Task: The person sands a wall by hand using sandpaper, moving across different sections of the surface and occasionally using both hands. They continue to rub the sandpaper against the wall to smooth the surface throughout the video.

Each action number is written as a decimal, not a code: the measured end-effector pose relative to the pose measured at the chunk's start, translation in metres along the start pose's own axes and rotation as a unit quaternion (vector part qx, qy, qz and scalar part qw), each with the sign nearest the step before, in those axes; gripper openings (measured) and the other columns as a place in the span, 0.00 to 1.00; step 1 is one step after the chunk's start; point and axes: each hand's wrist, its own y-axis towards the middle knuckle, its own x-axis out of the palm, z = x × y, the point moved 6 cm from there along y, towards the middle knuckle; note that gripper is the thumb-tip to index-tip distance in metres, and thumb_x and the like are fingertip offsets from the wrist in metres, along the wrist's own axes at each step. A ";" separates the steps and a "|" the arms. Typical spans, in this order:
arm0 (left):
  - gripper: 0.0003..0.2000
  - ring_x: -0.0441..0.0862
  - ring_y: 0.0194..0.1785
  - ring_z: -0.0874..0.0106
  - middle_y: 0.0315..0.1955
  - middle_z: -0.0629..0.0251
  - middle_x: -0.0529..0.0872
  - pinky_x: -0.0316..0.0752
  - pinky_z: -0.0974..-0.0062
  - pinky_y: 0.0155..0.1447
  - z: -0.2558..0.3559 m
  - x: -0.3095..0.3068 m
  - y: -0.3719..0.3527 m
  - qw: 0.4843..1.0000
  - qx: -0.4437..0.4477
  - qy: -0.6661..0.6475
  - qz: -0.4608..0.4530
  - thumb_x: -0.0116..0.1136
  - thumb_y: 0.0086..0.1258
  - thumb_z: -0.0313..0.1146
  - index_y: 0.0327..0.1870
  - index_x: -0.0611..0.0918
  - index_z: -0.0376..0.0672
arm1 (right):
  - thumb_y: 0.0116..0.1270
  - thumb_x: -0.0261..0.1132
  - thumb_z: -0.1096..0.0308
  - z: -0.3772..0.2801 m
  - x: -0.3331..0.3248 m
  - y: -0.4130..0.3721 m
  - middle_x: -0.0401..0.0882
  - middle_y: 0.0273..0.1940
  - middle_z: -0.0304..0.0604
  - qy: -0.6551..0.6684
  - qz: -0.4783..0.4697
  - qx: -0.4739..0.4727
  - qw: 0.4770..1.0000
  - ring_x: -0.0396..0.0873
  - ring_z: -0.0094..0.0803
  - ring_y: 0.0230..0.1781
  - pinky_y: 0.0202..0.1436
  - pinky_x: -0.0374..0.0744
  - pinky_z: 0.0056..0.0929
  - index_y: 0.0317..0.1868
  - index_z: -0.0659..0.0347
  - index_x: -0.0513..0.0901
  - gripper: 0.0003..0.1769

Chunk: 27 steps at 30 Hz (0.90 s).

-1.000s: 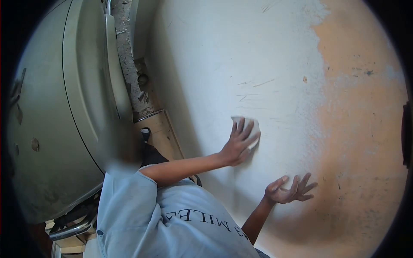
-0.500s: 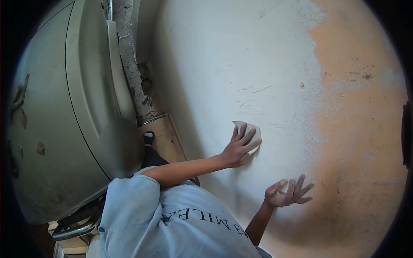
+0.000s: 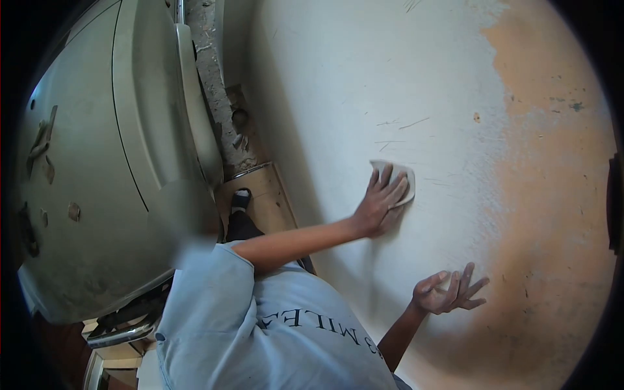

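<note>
My left hand [image 3: 382,203] presses a pale, thin sheet of sandpaper [image 3: 409,190] against the wall, fingers lying over it. One corner of the sheet curls out above the fingertips. Lower and to the right is my right hand [image 3: 450,290], empty, with thumb and fingers spread. It is close to the wall; whether it touches cannot be made out. The wall [image 3: 338,97] has a whitish coating with several dark scratch marks just above the sandpaper. Both hands look dusty.
Bare orange-tan wall [image 3: 546,169] shows at the right. A large grey-green object [image 3: 84,149] with curved edges and brown flakes on it fills the left side. My foot [image 3: 240,198] rests on a wooden surface [image 3: 266,201]. Rubble [image 3: 214,71] lies in the gap behind.
My left hand and the sandpaper have moved slightly up the wall relative to the scratch marks. The camera view has shifted a little. My right hand stays spread.
</note>
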 end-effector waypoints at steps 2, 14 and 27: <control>0.27 0.44 0.71 0.49 0.67 0.50 0.56 0.36 0.47 0.69 -0.017 -0.014 0.034 0.997 0.056 0.058 0.018 0.52 0.59 0.27 0.62 0.66 0.37 | 0.60 0.54 0.68 0.003 0.000 -0.003 0.80 0.46 0.51 0.001 -0.001 0.017 1.000 0.62 0.58 0.63 0.69 0.36 0.55 0.39 0.55 0.70 0.07; 0.28 0.36 0.71 0.45 0.69 0.47 0.49 0.31 0.44 0.68 0.005 -0.011 0.020 0.999 -0.020 0.033 -0.026 0.47 0.58 0.30 0.64 0.64 0.39 | 0.61 0.53 0.68 0.001 0.002 -0.003 0.81 0.40 0.52 -0.012 0.017 0.019 1.000 0.65 0.58 0.61 0.69 0.38 0.54 0.39 0.58 0.69 0.06; 0.28 0.36 0.71 0.42 0.69 0.48 0.49 0.32 0.41 0.67 0.011 -0.013 0.037 0.999 -0.031 0.011 -0.009 0.52 0.56 0.30 0.63 0.66 0.42 | 0.64 0.50 0.65 0.003 0.003 -0.001 0.82 0.37 0.50 -0.024 0.025 0.007 0.999 0.66 0.58 0.60 0.69 0.41 0.55 0.38 0.58 0.69 0.07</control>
